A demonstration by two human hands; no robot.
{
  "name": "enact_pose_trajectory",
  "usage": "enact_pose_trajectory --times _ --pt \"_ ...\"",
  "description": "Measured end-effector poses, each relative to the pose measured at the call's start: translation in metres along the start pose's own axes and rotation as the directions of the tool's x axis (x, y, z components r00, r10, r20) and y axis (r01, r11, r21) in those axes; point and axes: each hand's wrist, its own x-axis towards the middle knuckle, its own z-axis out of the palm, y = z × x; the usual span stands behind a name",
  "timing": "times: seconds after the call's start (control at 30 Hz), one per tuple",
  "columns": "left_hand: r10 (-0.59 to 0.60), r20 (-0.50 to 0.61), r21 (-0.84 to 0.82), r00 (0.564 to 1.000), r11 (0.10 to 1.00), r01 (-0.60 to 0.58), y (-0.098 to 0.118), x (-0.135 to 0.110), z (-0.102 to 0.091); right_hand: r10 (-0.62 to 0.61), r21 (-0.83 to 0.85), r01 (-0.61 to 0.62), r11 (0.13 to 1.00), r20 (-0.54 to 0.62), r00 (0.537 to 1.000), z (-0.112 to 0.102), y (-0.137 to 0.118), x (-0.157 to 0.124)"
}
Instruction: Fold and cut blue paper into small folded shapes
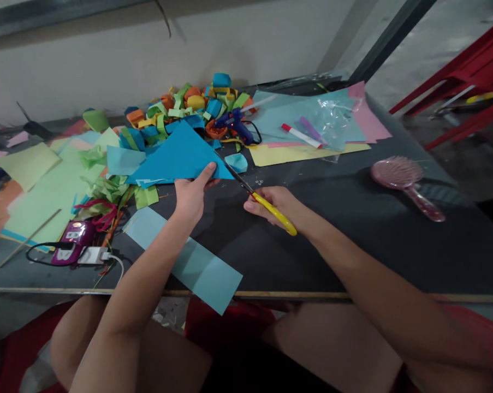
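My left hand (192,188) pinches the lower edge of a bright blue paper triangle (176,153), thumb on top, near its right corner. My right hand (277,204) is closed around yellow-handled scissors (271,213). Their dark blades lie along the triangle's right slanting edge, close to that corner; whether they are cutting into it I cannot tell. Under my left forearm a light blue paper strip (207,275) lies across the table's front edge, its end sticking out over it. A small light blue paper piece (236,162) rests just beyond the blades.
Behind the triangle are a heap of folded coloured paper pieces (195,102) and a blue glue gun (238,125). Markers (301,136) lie on paper sheets at the back right. A hairbrush (408,183) is at right. On the left are a purple power strip (75,240) and loose paper (45,191).
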Motion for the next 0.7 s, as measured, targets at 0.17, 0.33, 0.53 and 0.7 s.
enact_pose_trajectory --times 0.17,0.33,0.53,0.7 --pt "-0.028 0.016 0.043 0.999 0.999 0.028 -0.0019 -0.0021 0.0016 -0.043 -0.086 0.037 0.996 -0.068 0.997 0.0028 0.0006 -0.0008" --pt "-0.032 0.026 0.132 0.999 0.991 0.029 -0.0008 -0.0065 0.0045 -0.057 -0.122 0.044 0.992 -0.104 0.993 0.004 0.0021 0.0015" --pt "-0.008 0.05 0.156 0.999 0.988 0.0 -0.0034 -0.0072 0.0043 0.067 -0.03 -0.068 0.997 -0.052 0.996 0.0045 -0.0003 0.0011" --pt "-0.003 0.065 0.117 0.998 0.993 -0.005 -0.0036 -0.0068 0.0047 0.017 0.009 -0.017 1.0 -0.079 0.997 0.0049 -0.0027 -0.0013"
